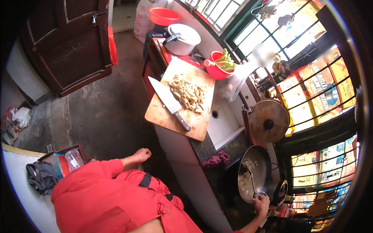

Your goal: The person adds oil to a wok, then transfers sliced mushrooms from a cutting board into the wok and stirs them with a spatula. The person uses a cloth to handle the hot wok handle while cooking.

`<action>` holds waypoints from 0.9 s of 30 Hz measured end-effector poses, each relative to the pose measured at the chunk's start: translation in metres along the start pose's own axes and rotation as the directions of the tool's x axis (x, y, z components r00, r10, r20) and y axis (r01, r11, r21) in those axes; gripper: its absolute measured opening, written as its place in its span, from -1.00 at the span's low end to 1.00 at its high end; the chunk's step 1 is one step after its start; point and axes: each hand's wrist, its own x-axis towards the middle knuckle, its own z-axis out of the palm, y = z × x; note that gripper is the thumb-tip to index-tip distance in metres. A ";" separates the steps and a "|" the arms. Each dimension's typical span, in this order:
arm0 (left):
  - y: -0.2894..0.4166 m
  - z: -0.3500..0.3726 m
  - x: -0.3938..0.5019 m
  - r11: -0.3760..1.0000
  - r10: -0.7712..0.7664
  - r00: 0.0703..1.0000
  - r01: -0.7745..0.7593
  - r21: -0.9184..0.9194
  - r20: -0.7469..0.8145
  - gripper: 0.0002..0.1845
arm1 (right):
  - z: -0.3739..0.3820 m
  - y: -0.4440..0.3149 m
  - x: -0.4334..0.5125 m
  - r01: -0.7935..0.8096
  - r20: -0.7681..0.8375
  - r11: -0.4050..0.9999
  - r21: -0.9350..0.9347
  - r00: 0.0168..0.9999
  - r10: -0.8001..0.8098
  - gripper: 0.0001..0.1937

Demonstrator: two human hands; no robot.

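Note:
My right hand [261,205] grips the handle of a long metal cooking utensil [253,180] at the wok's near rim. The far end of that utensil reaches into the dark wok [263,167], where brownish smears or liquid lie; its exact shape is unclear. My left hand [141,155] hangs beside my red garment [102,195], its fingers curled and nothing visible in them. Beyond it, a wooden cutting board [157,115] lies across the sink edge. On the board are a heap of pale cut pieces [188,93] and a kitchen knife [167,97] with a dark riveted handle.
A white sink [225,122] sits beside the board. A purple cloth [217,159] lies on the counter near the wok. Behind stand a pot lid [269,121], a red container of green vegetables [217,68] and a white pot [185,39]. A brown door [70,43] stands at left.

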 end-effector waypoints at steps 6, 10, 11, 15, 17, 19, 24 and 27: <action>-0.020 -0.002 0.014 0.991 -0.090 0.996 0.089 0.102 0.004 -0.71 | -0.024 -0.004 -0.049 -0.153 0.122 0.988 0.035 0.981 0.147 -0.66; -0.018 -0.006 0.032 0.982 -0.033 0.998 0.021 0.186 0.061 -0.72 | 0.016 -0.001 -0.016 -0.102 -0.087 0.991 -0.090 0.992 0.094 -0.77; -0.013 -0.011 0.036 0.982 -0.020 0.998 0.008 0.189 0.061 -0.72 | 0.032 0.004 0.000 -0.114 -0.189 0.989 -0.093 0.977 0.095 -0.77; 0.008 -0.034 0.044 0.982 -0.020 0.996 0.002 0.186 0.092 -0.73 | 0.062 -0.007 0.046 -0.257 -0.341 0.965 -0.049 0.913 0.225 -0.76; 0.006 -0.046 0.050 0.983 -0.039 0.994 0.019 0.184 0.107 -0.72 | 0.061 -0.006 0.043 -0.225 -0.283 0.972 -0.062 0.938 0.199 -0.75; 0.001 -0.063 0.049 0.978 -0.046 0.993 0.023 0.205 0.105 -0.72 | 0.037 -0.024 0.022 -0.112 -0.120 0.993 -0.042 0.987 0.106 -0.74; -0.031 -0.086 0.043 0.961 -0.069 0.996 0.053 0.271 0.050 -0.74 | 0.006 -0.023 -0.050 -0.260 0.071 0.931 0.257 0.966 0.250 -0.77; -0.051 -0.097 0.049 0.949 -0.086 0.993 0.058 0.309 0.081 -0.74 | 0.017 -0.019 -0.064 -0.233 0.081 0.951 0.203 0.972 0.221 -0.79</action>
